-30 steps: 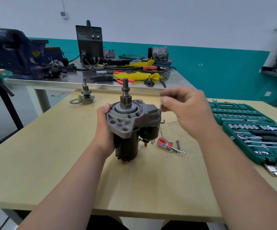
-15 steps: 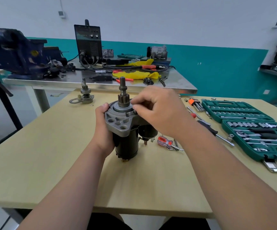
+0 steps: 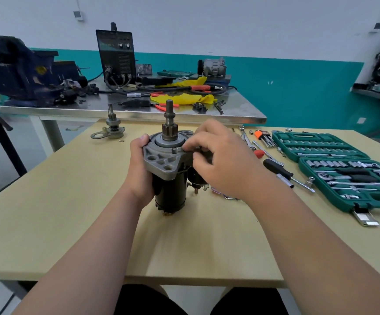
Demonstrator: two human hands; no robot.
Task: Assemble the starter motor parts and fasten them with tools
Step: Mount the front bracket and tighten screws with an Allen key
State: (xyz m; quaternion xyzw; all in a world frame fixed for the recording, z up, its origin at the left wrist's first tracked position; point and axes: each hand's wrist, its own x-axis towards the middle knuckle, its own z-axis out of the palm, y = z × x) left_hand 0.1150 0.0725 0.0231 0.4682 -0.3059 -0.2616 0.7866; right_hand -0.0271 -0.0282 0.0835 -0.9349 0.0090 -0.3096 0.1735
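Note:
The starter motor (image 3: 169, 171) stands upright on the wooden table (image 3: 70, 201), black body below, grey aluminium nose housing on top, pinion shaft pointing up. My left hand (image 3: 140, 169) wraps around its left side and holds it steady. My right hand (image 3: 220, 160) rests on the right edge of the housing, fingertips pinched together at the flange; what they pinch is hidden. A spare gear part on a metal plate (image 3: 109, 130) lies at the table's far left.
An open green socket set (image 3: 343, 169) fills the right side. A ratchet with a black handle (image 3: 284, 173), hex keys (image 3: 264, 138) and a red screwdriver lie between it and the motor. Behind stands a steel bench (image 3: 139, 108) with a blue vise and a black welder.
My right hand came from the air at the right down onto the housing's right edge and now pinches there. The left hand kept its grip on the motor.

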